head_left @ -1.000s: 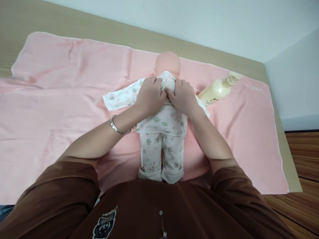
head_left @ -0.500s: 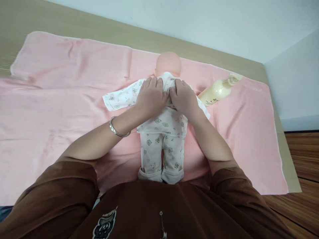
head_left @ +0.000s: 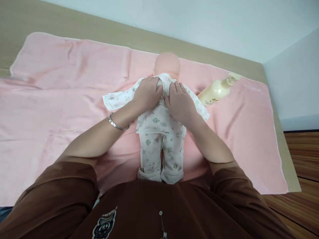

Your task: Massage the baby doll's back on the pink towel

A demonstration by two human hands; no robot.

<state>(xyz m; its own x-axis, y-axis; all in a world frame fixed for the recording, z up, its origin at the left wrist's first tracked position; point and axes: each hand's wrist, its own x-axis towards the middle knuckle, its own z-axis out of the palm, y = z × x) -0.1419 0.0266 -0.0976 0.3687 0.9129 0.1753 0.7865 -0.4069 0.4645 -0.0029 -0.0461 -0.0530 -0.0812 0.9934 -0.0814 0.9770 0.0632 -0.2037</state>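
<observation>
A baby doll (head_left: 167,63) with a smooth bald head lies stretched out, its head away from me. It wears a white printed top (head_left: 159,123) and matching trousers (head_left: 151,154) with turned-up cuffs. My left hand (head_left: 147,94) is closed on the top's cloth just below the neck, its thumb towards the middle. Beside it, a small gap apart, my right hand (head_left: 181,103) has its fingers bent over the same cloth. The fabric is bunched between my thumbs. Both sleeves spread out to the sides. My fingertips are partly hidden in the folds.
A pale yellow pump bottle (head_left: 216,91) lies tilted by the doll's right-hand sleeve. Under everything is a creased pink blanket (head_left: 62,116) on a light wooden table (head_left: 79,25). A white wall (head_left: 189,23) rises behind the table, and wooden floor (head_left: 304,159) shows at right.
My left hand has shifted slightly left, and my right hand slightly left and down. Cloth now shows bunched between my thumbs. The doll and bottle lie almost as before.
</observation>
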